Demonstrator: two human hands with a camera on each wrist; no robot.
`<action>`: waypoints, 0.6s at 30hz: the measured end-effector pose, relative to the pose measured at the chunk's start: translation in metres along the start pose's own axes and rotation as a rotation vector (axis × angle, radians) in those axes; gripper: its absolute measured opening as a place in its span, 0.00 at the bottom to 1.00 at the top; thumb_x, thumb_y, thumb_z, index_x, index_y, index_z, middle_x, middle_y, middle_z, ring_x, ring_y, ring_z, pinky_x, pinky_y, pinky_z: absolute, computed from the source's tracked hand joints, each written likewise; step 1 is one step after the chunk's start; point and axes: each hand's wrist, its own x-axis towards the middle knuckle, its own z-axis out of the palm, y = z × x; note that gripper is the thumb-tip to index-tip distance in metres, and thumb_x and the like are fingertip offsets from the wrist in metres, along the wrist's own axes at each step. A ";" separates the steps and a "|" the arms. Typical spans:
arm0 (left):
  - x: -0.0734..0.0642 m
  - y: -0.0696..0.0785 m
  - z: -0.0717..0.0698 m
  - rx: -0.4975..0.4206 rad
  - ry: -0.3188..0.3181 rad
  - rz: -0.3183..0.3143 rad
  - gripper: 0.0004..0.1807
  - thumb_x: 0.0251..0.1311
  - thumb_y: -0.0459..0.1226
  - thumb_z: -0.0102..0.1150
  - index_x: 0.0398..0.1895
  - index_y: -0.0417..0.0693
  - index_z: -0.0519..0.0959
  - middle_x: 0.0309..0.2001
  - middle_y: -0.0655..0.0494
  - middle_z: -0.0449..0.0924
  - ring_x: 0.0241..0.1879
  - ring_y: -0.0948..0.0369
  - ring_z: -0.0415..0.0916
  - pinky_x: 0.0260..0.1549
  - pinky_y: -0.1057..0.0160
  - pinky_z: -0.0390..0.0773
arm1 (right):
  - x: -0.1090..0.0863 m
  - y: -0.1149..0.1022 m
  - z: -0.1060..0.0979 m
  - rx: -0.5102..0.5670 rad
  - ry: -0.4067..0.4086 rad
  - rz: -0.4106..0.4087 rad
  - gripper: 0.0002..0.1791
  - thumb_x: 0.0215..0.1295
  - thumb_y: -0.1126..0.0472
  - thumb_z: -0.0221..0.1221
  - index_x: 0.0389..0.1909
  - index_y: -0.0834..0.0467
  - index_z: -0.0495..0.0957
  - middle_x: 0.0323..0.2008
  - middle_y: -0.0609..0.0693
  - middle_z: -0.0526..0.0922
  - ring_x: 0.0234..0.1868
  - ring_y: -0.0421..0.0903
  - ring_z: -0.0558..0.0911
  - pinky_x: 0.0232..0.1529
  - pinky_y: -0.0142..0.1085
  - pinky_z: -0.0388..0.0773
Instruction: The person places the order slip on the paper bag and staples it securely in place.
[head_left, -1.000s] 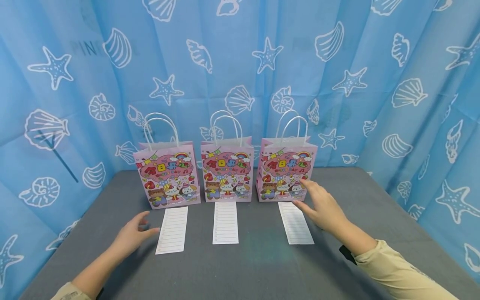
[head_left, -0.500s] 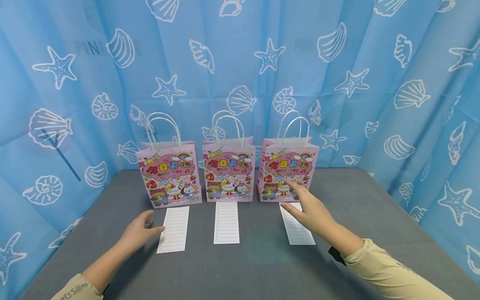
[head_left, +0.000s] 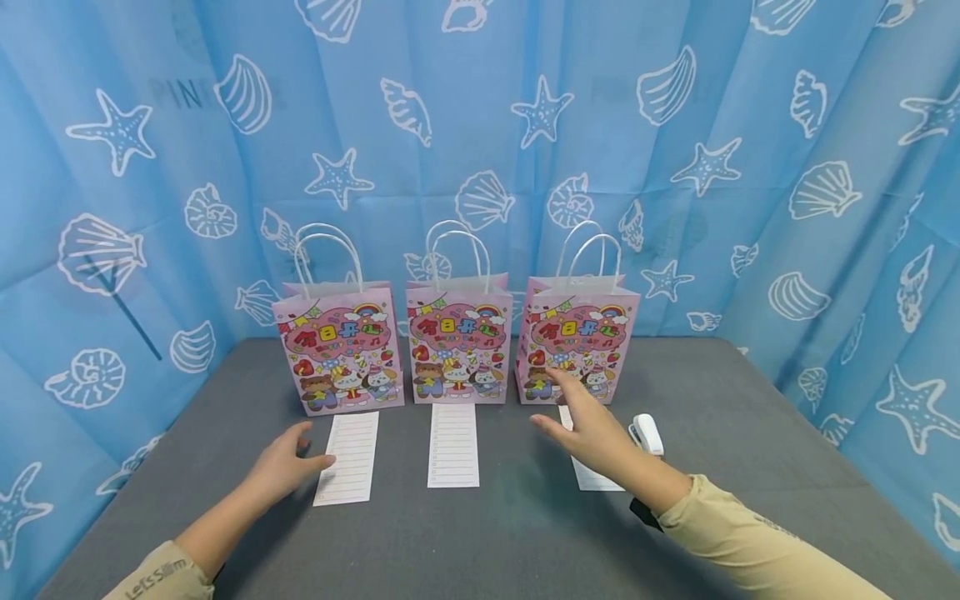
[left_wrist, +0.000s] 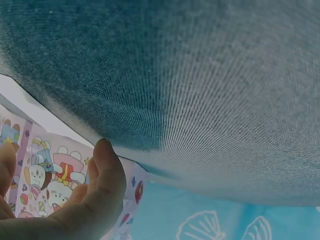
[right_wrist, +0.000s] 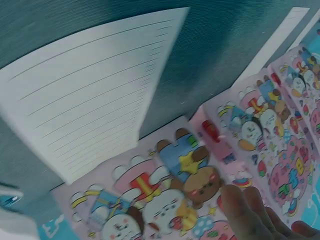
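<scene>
Three pink cartoon paper gift bags stand in a row: a left bag (head_left: 341,350), a middle bag (head_left: 459,350) and a right bag (head_left: 577,333). A lined paper slip lies before each: left slip (head_left: 348,458), middle slip (head_left: 453,446), right slip (right_wrist: 100,90). My left hand (head_left: 283,468) hovers at the left slip's edge, thumb and fingers apart, holding nothing. My right hand (head_left: 592,433) is over the right slip in front of the right bag, fingers spread and holding nothing. Beside its wrist lies a small white stapler-like object (head_left: 647,435), partly hidden by the arm.
A grey cloth-covered table (head_left: 480,550) carries everything. Behind it hangs a blue curtain (head_left: 465,100) with white shells and starfish, which also closes in both sides. The bags' white handles (head_left: 457,237) stand upright.
My right hand has moved left across the right slip, and the white stapler-like object has come into sight behind it. My left hand has shifted slightly right; bags and slips have stayed put.
</scene>
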 end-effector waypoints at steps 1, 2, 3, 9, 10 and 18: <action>0.000 0.000 0.000 0.004 0.002 0.001 0.43 0.62 0.43 0.63 0.67 0.22 0.54 0.59 0.21 0.63 0.59 0.28 0.61 0.50 0.35 0.69 | 0.001 -0.002 0.002 0.008 -0.001 -0.006 0.39 0.66 0.55 0.62 0.71 0.63 0.56 0.65 0.66 0.66 0.55 0.62 0.76 0.49 0.59 0.74; 0.000 0.000 0.000 0.006 0.003 0.000 0.42 0.62 0.43 0.63 0.66 0.22 0.54 0.59 0.21 0.63 0.59 0.28 0.62 0.50 0.35 0.69 | 0.002 -0.005 0.003 0.011 0.000 -0.013 0.39 0.66 0.55 0.63 0.71 0.63 0.56 0.65 0.66 0.66 0.56 0.62 0.76 0.50 0.59 0.74; 0.000 0.001 0.000 0.007 0.004 0.001 0.42 0.62 0.42 0.63 0.66 0.22 0.54 0.59 0.21 0.63 0.59 0.29 0.62 0.50 0.35 0.69 | 0.002 -0.007 0.004 0.011 0.003 -0.022 0.39 0.66 0.55 0.63 0.71 0.64 0.56 0.65 0.66 0.66 0.55 0.62 0.76 0.50 0.59 0.74; 0.002 0.003 0.003 0.008 0.011 0.009 0.43 0.60 0.42 0.65 0.65 0.21 0.54 0.56 0.22 0.66 0.57 0.30 0.64 0.50 0.37 0.70 | 0.007 -0.017 0.010 0.030 0.004 -0.023 0.40 0.65 0.54 0.63 0.71 0.64 0.56 0.65 0.66 0.66 0.55 0.60 0.76 0.52 0.58 0.73; 0.002 0.003 0.003 0.008 0.012 0.009 0.43 0.60 0.42 0.65 0.65 0.21 0.54 0.56 0.22 0.66 0.57 0.30 0.65 0.50 0.37 0.70 | 0.008 -0.018 0.012 0.045 -0.004 -0.017 0.40 0.65 0.54 0.63 0.72 0.64 0.55 0.66 0.65 0.65 0.55 0.59 0.76 0.52 0.58 0.73; 0.004 0.004 0.003 0.018 0.013 0.007 0.44 0.59 0.42 0.66 0.64 0.20 0.54 0.53 0.25 0.69 0.54 0.32 0.67 0.49 0.39 0.71 | 0.014 -0.026 0.032 0.207 -0.055 -0.008 0.41 0.65 0.58 0.64 0.72 0.65 0.53 0.64 0.65 0.66 0.55 0.60 0.76 0.52 0.55 0.73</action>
